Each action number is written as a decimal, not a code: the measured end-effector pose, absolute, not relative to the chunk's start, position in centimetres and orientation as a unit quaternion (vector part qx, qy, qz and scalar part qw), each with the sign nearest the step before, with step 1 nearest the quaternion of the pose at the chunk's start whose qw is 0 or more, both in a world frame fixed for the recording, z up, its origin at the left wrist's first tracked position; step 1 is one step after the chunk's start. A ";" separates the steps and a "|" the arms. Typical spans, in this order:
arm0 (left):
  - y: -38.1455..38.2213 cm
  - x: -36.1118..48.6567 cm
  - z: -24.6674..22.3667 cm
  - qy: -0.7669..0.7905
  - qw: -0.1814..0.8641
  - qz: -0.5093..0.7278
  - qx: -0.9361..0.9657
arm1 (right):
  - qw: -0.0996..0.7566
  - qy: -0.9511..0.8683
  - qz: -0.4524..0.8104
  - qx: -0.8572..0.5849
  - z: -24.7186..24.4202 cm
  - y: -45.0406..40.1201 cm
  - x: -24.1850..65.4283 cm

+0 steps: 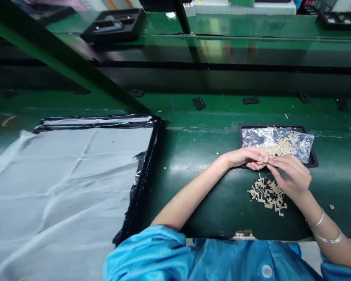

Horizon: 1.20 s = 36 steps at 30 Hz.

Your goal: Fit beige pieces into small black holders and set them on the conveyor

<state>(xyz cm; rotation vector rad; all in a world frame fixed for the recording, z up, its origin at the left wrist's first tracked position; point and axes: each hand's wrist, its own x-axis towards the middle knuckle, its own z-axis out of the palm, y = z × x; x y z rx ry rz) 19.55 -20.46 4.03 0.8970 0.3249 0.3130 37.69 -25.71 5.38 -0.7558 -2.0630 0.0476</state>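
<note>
My left hand [250, 157] and my right hand [294, 173] meet at the near edge of a black tray [312, 160]. Between their fingertips is a small yellow and dark piece [262, 165], too small to name. Both hands are closed in a pinch around it. In the tray lies a clear plastic bag [302, 144] with many small beige pieces [283, 144] on or in it. Just below the hands, a loose pile of small beige and dark flat pieces [269, 194] rests on the green tabletop [210, 187].
On the left, a large stack [76, 171] is covered with a whitish sheet and edged in black plastic. Small black flat parts [199, 103] lie along the back. A green slanted post [76, 70] crosses the upper left. A shelf [222, 25] runs behind, holding a black tray [114, 25].
</note>
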 end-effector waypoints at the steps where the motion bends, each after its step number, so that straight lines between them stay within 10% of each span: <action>1: -20.5 19.6 4.0 0.155 0.878 0.144 0.430 | 0.453 -0.839 0.020 -0.299 5.4 -25.7 37.7; 16: -20.3 19.2 5.0 0.165 0.817 0.218 0.508 | 0.455 -0.836 0.033 -0.305 5.5 -25.8 37.7; 22: -12.2 19.9 6.5 0.428 0.432 0.397 0.687 | 0.446 -0.827 0.020 -0.342 5.3 -25.9 37.6; 26: -5.6 22.3 5.2 0.618 0.190 0.296 0.703 | 0.447 -0.821 0.035 -0.353 4.9 -25.9 37.5; 36: -2.8 21.6 3.1 0.695 0.271 0.307 0.591 | 0.460 -0.802 0.079 -0.373 4.5 -26.1 36.9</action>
